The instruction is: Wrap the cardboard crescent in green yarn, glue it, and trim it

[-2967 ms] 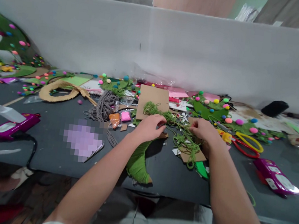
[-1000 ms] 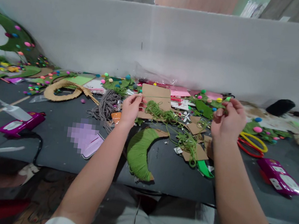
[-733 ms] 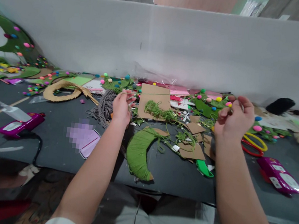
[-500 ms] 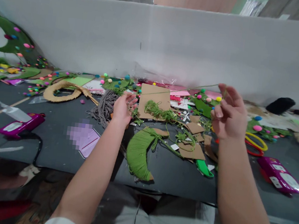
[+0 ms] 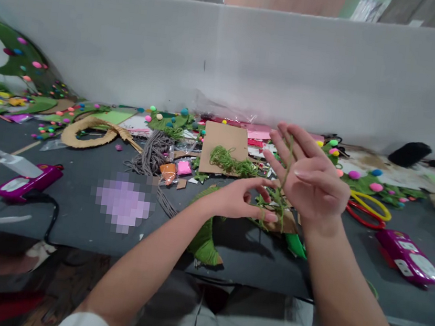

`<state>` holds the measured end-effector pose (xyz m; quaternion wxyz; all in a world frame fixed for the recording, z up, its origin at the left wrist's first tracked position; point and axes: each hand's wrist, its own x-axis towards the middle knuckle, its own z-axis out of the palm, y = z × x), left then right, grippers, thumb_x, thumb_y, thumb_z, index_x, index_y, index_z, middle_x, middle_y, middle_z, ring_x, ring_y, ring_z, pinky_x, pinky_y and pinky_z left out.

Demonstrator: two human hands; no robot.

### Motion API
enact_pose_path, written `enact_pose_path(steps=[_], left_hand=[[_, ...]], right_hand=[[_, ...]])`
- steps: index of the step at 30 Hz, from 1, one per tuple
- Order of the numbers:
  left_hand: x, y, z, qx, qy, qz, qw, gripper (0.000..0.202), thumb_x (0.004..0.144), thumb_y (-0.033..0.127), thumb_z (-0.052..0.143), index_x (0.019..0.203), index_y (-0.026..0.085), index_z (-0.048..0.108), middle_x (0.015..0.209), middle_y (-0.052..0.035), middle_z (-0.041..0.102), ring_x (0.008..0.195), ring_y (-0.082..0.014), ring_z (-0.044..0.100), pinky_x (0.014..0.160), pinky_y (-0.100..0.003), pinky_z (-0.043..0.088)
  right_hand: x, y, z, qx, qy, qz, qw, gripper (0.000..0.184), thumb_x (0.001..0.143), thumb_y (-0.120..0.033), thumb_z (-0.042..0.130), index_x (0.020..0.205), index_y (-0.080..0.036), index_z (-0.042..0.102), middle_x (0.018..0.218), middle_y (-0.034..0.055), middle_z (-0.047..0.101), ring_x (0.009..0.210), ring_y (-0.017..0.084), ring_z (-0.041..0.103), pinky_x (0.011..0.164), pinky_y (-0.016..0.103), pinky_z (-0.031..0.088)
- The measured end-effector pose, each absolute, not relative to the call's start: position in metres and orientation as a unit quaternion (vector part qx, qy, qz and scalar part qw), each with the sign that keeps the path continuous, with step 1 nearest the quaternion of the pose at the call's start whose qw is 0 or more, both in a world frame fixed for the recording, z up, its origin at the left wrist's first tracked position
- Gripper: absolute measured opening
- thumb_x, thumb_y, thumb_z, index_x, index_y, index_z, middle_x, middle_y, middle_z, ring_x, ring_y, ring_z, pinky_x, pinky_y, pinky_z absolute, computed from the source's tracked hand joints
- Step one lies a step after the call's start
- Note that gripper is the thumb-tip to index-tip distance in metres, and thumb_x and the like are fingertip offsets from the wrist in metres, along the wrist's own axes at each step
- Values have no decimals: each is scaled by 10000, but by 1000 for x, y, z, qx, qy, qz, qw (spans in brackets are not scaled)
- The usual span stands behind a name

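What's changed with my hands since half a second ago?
Your left hand swung right, close to your right hand, which moved left and opened, fingers spread. The green yarn strand, earlier stretched between them, now runs down across the right hand; whether the left holds it is unclear. The brown rectangular cardboard and green yarn-wrapped crescent stayed put.

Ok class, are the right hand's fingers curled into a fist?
No, the right hand is raised with its fingers spread, a green yarn strand running across it.
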<state>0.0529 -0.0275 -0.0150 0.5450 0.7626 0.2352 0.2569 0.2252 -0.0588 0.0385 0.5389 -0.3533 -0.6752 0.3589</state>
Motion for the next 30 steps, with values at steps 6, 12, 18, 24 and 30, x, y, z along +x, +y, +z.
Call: enact_pose_path(steps=[6, 12, 18, 24, 30], left_hand=[[68, -32, -23, 717, 222, 322, 577, 335, 803, 461, 711, 849, 132, 668, 739, 8, 589, 557, -52, 355, 512, -219, 308], [36, -27, 5, 548, 100, 391, 733, 332, 762, 468, 761, 759, 168, 617, 691, -2, 572, 470, -44, 377, 412, -192, 245], [19, -20, 21, 379, 92, 535, 749, 231, 938, 288, 546, 728, 193, 541, 646, 37, 487, 381, -40, 284, 385, -198, 265], [25, -23, 16, 376, 115, 533, 749, 258, 950, 308, 527, 722, 187, 543, 681, 17, 506, 410, -46, 342, 427, -212, 335], [26, -16, 11, 396, 109, 545, 731, 230, 911, 302, 594, 716, 181, 587, 711, 3, 540, 571, -86, 525, 611, -252, 475]], right_hand=[[216, -55, 33, -301, -667, 408, 546, 612, 845, -324, 516, 1445, -377, 407, 1617, -61, 275, 1491, 262, 271, 1116, 505, 440], [235, -50, 31, -299, -663, 443, 524, 595, 887, -382, 607, 1450, -417, 416, 1528, -9, 443, 1367, 292, 477, 1046, 515, 493], [205, -41, -4, -307, -740, 514, 307, 685, 752, -339, 794, 1371, -251, 515, 1374, 91, 576, 1164, 240, 615, 942, 373, 535], [188, -19, -42, -489, -805, 252, 223, 77, 759, -217, 683, 788, -164, 636, 741, 24, 664, 647, 142, 583, 625, 260, 438], [263, -4, -12, -637, -653, -13, 409, 30, 723, -177, 615, 751, -185, 606, 721, 33, 657, 661, 177, 597, 650, 295, 454]])
